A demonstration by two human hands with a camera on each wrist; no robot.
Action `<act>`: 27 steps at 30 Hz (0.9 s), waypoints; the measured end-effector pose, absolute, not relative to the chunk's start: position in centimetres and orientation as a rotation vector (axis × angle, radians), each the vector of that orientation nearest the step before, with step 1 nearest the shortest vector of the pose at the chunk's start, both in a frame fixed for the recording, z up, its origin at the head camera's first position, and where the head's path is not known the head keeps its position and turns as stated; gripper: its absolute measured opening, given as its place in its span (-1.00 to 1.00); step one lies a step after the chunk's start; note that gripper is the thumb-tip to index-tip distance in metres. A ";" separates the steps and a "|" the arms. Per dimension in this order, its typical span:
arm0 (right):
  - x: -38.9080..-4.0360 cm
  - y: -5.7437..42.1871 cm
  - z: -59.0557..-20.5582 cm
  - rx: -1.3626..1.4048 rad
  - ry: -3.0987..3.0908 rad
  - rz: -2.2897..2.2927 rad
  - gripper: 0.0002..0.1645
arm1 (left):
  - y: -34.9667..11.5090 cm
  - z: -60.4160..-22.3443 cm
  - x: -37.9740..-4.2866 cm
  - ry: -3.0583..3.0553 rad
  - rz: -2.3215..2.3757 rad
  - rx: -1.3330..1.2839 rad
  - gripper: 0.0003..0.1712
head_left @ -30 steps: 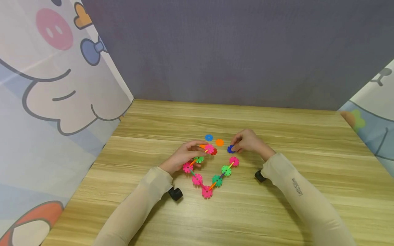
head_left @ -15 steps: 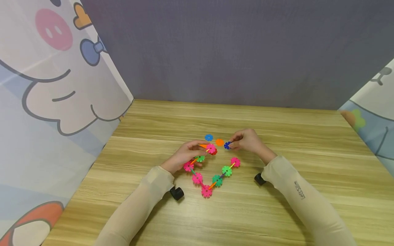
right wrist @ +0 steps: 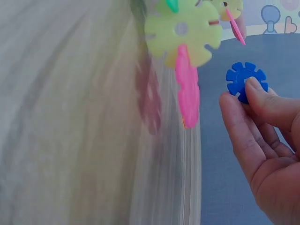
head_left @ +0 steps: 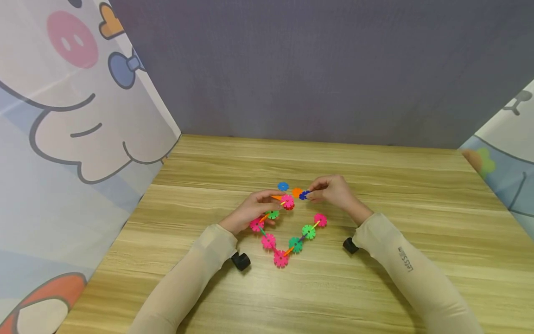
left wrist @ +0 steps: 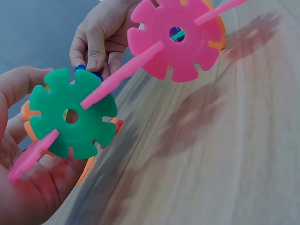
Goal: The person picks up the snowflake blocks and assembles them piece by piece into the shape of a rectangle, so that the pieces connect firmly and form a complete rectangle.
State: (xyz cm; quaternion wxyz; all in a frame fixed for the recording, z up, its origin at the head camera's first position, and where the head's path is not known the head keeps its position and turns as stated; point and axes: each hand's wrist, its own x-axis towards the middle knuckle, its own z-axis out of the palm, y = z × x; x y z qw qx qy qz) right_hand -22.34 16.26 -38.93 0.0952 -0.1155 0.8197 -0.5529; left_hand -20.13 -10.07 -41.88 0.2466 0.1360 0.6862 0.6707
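My left hand (head_left: 250, 212) grips one end of a curved chain of slotted plastic snowflake discs, near a pink disc (head_left: 287, 201). The chain bends down through another pink disc (head_left: 281, 259) and rises to a pink disc (head_left: 320, 220) at its other end. In the left wrist view a green disc (left wrist: 91, 124) of the chain hangs before the left palm. My right hand (head_left: 335, 191) pinches a dark blue snowflake disc (right wrist: 237, 77) between thumb and fingers. That disc is just right of the held pink one, with a gap between them.
Behind the hands, a light blue disc (head_left: 283, 186) and an orange disc (head_left: 296, 192) lie loose on the wooden table (head_left: 375, 297). A red disc (head_left: 289, 207) shows partly under the held pink one. A grey panel (head_left: 317, 74) stands at the table's far edge.
My right hand has moved left with the dark blue disc, which has turned and come nearer the held pink disc. The chain has shifted slightly right with my left hand.
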 end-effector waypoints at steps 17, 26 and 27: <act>-22.1 15.4 -39.0 -0.412 2.369 -1.704 -0.88 | -10.0 -41.7 -20.1 1.882 1.793 0.419 -0.49; -22.2 15.4 -39.2 -0.465 2.396 -1.678 -0.90 | -10.0 -41.6 -20.1 1.874 1.772 0.460 -0.50; -22.3 15.4 -39.2 -0.476 2.402 -1.673 -0.91 | -10.0 -41.6 -20.1 1.878 1.765 0.477 -0.50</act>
